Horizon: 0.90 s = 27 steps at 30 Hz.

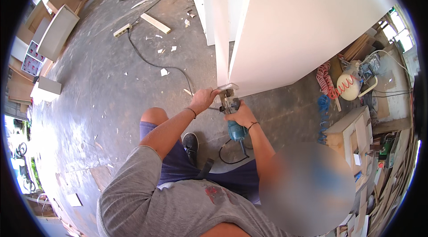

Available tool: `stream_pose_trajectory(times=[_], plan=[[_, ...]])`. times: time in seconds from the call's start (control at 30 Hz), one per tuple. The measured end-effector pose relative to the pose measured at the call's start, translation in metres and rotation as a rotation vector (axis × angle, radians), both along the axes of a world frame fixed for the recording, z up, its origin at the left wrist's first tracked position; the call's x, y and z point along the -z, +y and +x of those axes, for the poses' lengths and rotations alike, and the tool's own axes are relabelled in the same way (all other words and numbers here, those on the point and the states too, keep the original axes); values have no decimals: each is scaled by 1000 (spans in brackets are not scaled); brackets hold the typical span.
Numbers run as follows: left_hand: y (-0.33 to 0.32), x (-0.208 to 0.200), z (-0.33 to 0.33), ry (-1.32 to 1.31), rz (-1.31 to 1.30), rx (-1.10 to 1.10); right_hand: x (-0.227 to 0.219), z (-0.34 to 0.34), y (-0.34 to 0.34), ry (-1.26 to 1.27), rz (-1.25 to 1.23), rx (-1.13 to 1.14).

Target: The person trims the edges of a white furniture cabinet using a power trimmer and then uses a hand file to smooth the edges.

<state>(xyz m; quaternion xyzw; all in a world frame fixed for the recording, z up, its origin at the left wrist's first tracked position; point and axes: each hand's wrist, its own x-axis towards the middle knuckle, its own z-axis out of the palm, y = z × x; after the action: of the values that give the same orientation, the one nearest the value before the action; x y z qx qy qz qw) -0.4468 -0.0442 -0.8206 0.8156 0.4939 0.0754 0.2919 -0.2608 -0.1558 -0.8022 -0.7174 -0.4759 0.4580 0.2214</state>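
Observation:
A teal trim router [236,131] lies with its base against the lower end of a white panel's narrow edge [228,68]. My right hand [242,115] is wrapped round the router's body near its dark collar. At the base plate, my left hand [204,98] has its fingers closed on the side of the router, close to the panel edge; the fingertips are partly hidden. From the router's rear end a black cord [225,161] loops down beside my legs. The bit where router and panel meet cannot be made out.
A large white cabinet panel [303,27] rises ahead and right. On the floor lie a power strip [122,30] with a trailing cable, a wood strip [155,23] and scraps. An air compressor [347,86] with coiled hoses [327,83] stands right; boards [58,32] are stacked left.

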Motion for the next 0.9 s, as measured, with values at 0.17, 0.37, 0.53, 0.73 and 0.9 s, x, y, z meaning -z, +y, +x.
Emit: stream_pose_trajectory(times=[0.17, 0.37, 0.53, 0.73, 0.9], plan=[[0, 9, -3, -3, -16, 0, 4, -2, 1, -61, -41, -17], [2, 24, -3, 16, -31, 9, 21, -3, 0, -28, -51, 0], [2, 35, -5, -28, 17, 28, 29, -3, 2, -31, -76, -1], [4, 50, -5, 3, -27, 27, 39, -4, -1, -22, -75, 13], [0, 62, -5, -3, -50, 23, 60, -4, -4, -41, -57, 24]])
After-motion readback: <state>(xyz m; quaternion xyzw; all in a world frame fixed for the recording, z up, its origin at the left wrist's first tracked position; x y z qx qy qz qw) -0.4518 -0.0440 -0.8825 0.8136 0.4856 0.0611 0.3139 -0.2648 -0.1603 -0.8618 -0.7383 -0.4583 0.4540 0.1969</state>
